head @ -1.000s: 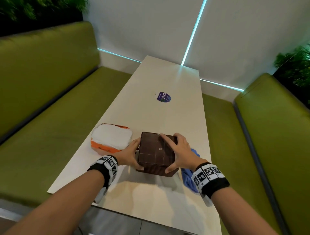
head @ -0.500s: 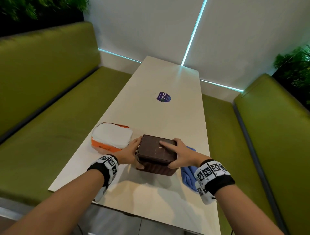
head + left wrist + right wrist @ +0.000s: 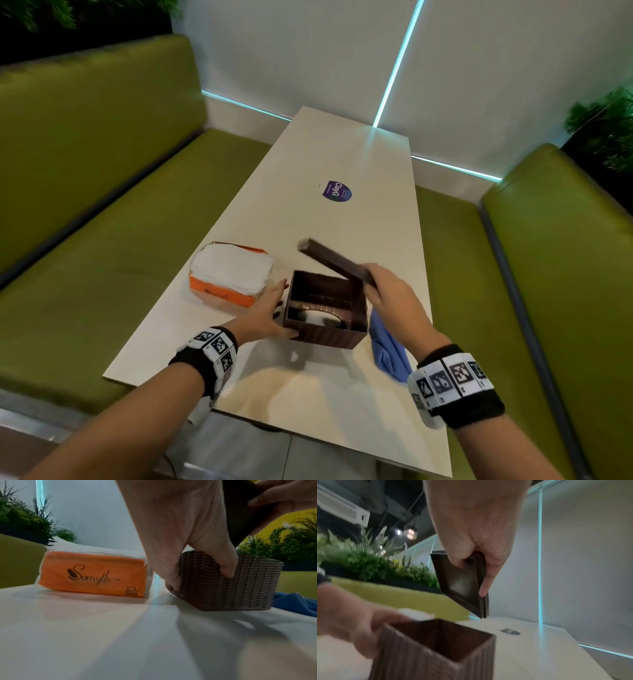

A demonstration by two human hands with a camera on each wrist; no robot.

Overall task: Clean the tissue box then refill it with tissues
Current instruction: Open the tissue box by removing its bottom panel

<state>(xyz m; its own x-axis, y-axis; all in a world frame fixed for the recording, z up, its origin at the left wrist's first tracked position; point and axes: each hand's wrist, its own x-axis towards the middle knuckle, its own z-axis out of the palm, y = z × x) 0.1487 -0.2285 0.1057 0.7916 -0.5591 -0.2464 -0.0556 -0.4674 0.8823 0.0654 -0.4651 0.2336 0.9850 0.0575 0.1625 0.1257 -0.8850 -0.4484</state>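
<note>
The brown woven tissue box (image 3: 325,337) stands open on the white table (image 3: 342,154), and a pale oval shows at its bottom. My left hand (image 3: 267,315) grips its near left corner, thumb on the front wall (image 3: 231,585). My right hand (image 3: 390,294) pinches the flat dark lid (image 3: 329,258) by one edge and holds it tilted above the box's right rim. In the right wrist view the lid (image 3: 462,585) hangs clear above the box (image 3: 428,655). An orange pack of white tissues (image 3: 229,274) lies left of the box, close to my left fingers.
A blue cloth (image 3: 390,349) lies crumpled on the table just right of the box, under my right forearm. A round purple sticker (image 3: 336,191) is farther up the table. Green benches (image 3: 102,274) flank both long sides, and a wall closes the far end.
The lid was on the box under my right hand. That hand has since lifted it off and tipped it up to the right. My left hand stays on the box's left side.
</note>
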